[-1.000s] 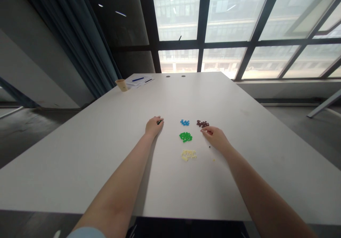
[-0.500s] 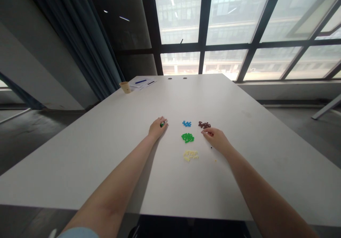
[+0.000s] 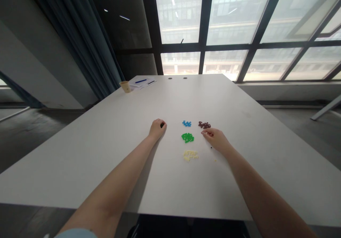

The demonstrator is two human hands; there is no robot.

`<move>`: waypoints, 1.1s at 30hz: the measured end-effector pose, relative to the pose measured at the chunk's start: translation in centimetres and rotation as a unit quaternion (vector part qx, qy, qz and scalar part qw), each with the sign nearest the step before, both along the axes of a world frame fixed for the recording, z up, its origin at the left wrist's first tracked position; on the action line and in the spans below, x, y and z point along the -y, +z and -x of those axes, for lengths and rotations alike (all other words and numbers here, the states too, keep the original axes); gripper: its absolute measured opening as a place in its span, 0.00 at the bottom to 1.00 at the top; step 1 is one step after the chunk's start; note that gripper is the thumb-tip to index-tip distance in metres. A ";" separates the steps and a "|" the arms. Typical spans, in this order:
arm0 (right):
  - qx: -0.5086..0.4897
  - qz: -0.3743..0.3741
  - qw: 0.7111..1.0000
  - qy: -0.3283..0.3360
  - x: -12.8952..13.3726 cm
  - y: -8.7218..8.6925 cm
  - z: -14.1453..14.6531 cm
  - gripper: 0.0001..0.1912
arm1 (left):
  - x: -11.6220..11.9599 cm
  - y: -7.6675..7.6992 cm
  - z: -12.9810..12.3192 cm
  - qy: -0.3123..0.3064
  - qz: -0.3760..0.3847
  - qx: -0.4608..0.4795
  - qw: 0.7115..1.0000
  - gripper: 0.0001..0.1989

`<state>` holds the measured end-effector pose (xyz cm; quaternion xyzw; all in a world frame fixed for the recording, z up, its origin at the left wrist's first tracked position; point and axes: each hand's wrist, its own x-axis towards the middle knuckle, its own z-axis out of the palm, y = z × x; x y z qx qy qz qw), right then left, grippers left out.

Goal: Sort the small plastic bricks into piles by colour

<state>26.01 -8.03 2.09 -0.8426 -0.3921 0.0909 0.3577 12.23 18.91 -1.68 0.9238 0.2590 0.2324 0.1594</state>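
My left hand (image 3: 157,129) rests on the white table, its fingers curled closed. A small dark spot shows inside the curl; what it is I cannot make out. To its right lie a pile of small blue pieces (image 3: 187,123) and, nearer me, a pile of green pieces (image 3: 188,138). My right hand (image 3: 216,138) is closed in a pinch just below a pile of dark brown pieces (image 3: 204,125). Anything between those fingertips is too small to name. Pale yellow pieces (image 3: 190,155) form the pile closest to me.
One tiny dark piece (image 3: 211,147) and one tiny yellow piece (image 3: 215,160) lie loose beside my right forearm. At the table's far left stand a paper cup (image 3: 125,87) and papers with a blue pen (image 3: 141,81). Windows rise beyond the far edge.
The fingers of my left hand were partly spread, with something green showing in them; now they are curled closed. My right hand stays in nearly the same place.
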 end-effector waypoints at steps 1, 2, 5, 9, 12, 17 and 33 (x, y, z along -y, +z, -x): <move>0.000 0.000 1.000 -0.002 0.0 0.0 0.0 0.15 | 0.1 0.0 0.3 -0.004 -0.001 -0.002 1.000 0.10; 0.001 0.001 1.000 -0.003 0.0 0.0 0.1 0.15 | 0.2 0.0 0.7 -0.010 -0.001 -0.005 1.000 0.10; 0.003 -0.002 1.000 -0.004 0.1 0.1 0.2 0.15 | 0.8 -0.1 2.0 -0.028 -0.002 -0.014 1.000 0.09; 0.006 0.002 1.000 0.001 0.1 0.1 0.3 0.15 | 1.5 0.2 3.3 -0.046 -0.002 -0.020 0.999 0.09; 0.012 0.009 1.000 0.004 0.1 0.2 0.4 0.15 | 1.4 0.9 3.5 -0.038 0.021 -0.009 0.999 0.11; 0.018 0.004 1.000 0.001 0.1 0.4 0.5 0.15 | 0.8 1.8 3.1 0.040 0.059 -0.018 0.997 0.11; 0.012 0.011 1.000 0.022 -0.3 0.7 0.7 0.15 | 3.4 1.2 2.6 0.063 -0.070 -0.093 0.991 0.12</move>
